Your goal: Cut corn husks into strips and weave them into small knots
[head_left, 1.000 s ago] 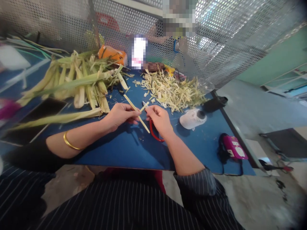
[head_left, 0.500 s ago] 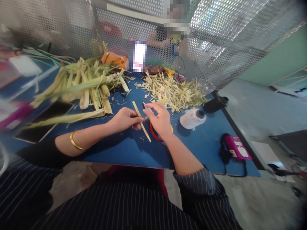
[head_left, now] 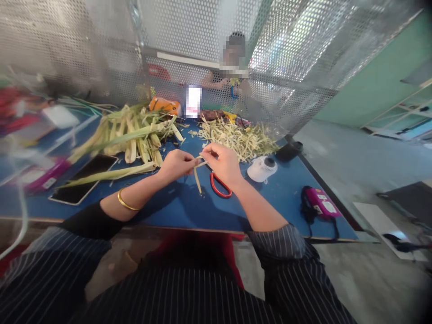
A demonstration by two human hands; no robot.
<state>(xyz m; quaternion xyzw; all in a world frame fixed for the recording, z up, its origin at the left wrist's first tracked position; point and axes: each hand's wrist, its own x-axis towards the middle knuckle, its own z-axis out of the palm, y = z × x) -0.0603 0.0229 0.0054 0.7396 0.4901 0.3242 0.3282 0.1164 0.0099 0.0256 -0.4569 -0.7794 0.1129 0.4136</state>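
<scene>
A thin pale plant strip is pinched between my two hands, with one end hanging down over the blue table. My left hand, gold bangle on the wrist, grips it with thumb and forefinger. Close beside it, my right hand has thumb and fingertips closed on the strip too. Scissors with a red handle lie on the table under my right hand, which hides part of them. Just beyond it is a heap of cut pale strips. Long green-yellow stalks are piled to the left.
A white spool and a black cylinder stand at right, near a purple box with a black cord. A dark tablet-like panel lies left. Behind the perforated metal screen sits another person.
My hands have drawn closer together, and the strip, earlier held straight and slanting, now hangs bent between them. More of the red scissors handle shows. The camera view has shifted.
</scene>
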